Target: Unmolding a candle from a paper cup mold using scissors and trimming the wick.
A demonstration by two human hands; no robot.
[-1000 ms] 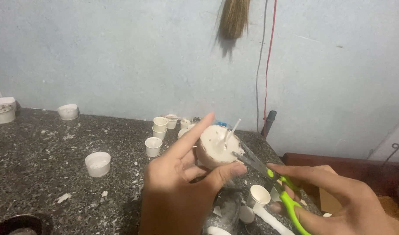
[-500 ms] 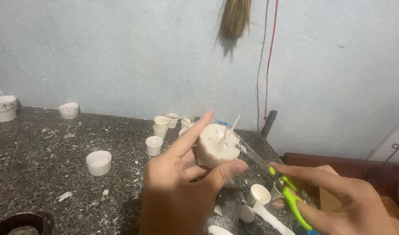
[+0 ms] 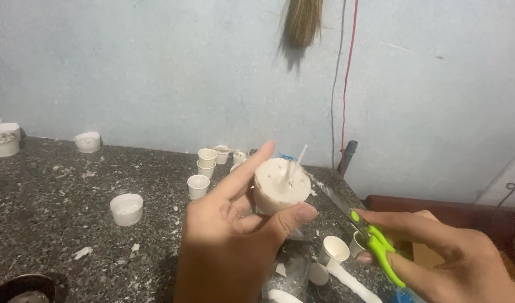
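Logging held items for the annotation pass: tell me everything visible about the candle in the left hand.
The candle is a short, squat cylinder of off-white wax with a flat, pitted top. A thin white wick stands up from the top, leaning slightly right. It is held in the air above the speckled stone counter, top tilted toward the camera. The left hand grips it between index finger and thumb. The green-handled scissors in the right hand point toward its right side; contact is unclear.

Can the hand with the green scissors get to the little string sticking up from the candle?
Probably yes. The right hand holds the green scissors with the blades aimed at the wick, and the left hand grips the white candle from the side, leaving the top bare.
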